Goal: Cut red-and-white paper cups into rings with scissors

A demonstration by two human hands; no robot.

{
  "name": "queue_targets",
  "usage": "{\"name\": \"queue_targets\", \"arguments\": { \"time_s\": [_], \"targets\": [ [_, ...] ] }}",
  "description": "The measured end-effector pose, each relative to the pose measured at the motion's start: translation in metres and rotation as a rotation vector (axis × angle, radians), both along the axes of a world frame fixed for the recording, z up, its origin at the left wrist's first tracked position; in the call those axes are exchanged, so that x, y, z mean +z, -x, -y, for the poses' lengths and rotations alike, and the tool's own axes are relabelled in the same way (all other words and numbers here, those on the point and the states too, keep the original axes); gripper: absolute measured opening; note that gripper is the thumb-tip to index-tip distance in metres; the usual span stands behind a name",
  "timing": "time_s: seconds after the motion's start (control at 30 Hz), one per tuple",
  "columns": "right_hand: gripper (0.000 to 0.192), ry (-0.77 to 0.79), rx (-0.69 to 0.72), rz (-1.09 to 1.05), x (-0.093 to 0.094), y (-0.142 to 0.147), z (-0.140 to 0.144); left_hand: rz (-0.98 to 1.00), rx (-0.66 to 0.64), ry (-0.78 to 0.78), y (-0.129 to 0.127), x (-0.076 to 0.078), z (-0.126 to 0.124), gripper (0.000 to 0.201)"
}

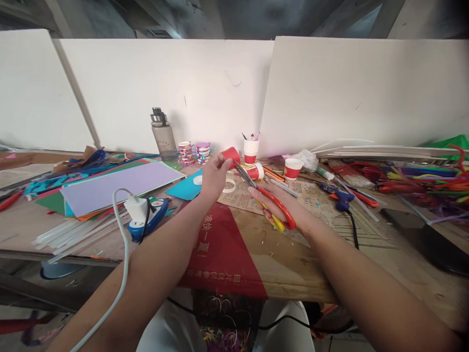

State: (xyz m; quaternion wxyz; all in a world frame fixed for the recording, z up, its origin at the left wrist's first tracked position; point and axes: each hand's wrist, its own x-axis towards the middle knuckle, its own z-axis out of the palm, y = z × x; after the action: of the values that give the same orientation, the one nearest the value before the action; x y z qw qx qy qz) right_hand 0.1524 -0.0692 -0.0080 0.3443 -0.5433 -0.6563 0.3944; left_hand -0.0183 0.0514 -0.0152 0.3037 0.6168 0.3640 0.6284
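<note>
My left hand [213,177] holds a red paper cup [231,156] tipped on its side above the table. My right hand [282,208] grips scissors [273,203] with red and yellow handles. Their blades point up and left toward the cup's rim, and the tips sit right beside it. A roll of white tape [229,185] lies on the brown paper just under the cup. Another red cup [255,171] lies on its side close behind the blades.
Coloured paper sheets [120,183] and clear glue sticks [69,234] cover the left. A charger with a white cable [136,209], a water bottle [163,136], two upright red-and-white cups [251,151] [293,168], a blue glue gun [339,198] and pipe cleaners [421,178] stand around. White boards back the table.
</note>
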Motion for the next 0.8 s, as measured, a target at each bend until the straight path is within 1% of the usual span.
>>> {"name": "queue_targets", "arguments": {
  "time_s": [0.07, 0.13, 0.27, 0.33, 0.4, 0.47, 0.53, 0.7, 0.8],
  "targets": [
    [0.044, -0.007, -0.002, -0.004, 0.000, 0.001, 0.000, 0.003, -0.037, 0.007, -0.001, 0.000, 0.002, 0.028],
    [0.043, -0.022, -0.002, -0.005, -0.002, 0.002, -0.002, 0.061, -0.089, 0.054, -0.002, 0.000, 0.004, 0.028],
    [0.043, -0.075, -0.002, -0.032, -0.009, 0.003, -0.005, 0.245, -0.209, 0.228, -0.001, 0.004, 0.005, 0.033],
    [0.044, -0.094, -0.003, -0.035, -0.012, 0.003, -0.006, 0.296, -0.279, 0.338, 0.001, 0.007, 0.005, 0.034],
    [0.044, -0.090, 0.001, -0.024, -0.013, 0.003, -0.006, 0.316, -0.317, 0.404, 0.003, 0.009, 0.005, 0.033],
    [0.044, -0.085, -0.004, -0.007, -0.012, 0.002, -0.005, 0.313, -0.312, 0.406, 0.003, 0.010, 0.005, 0.035],
    [0.044, -0.101, -0.012, 0.013, -0.011, 0.001, -0.005, 0.301, -0.296, 0.375, 0.002, 0.009, 0.006, 0.038],
    [0.041, -0.211, -0.011, 0.076, -0.013, -0.002, -0.008, 0.231, -0.270, 0.322, 0.002, 0.007, 0.005, 0.039],
    [0.040, -0.208, 0.013, 0.092, -0.014, -0.004, -0.009, 0.153, -0.218, 0.224, 0.003, 0.007, 0.002, 0.037]
  ]
}}
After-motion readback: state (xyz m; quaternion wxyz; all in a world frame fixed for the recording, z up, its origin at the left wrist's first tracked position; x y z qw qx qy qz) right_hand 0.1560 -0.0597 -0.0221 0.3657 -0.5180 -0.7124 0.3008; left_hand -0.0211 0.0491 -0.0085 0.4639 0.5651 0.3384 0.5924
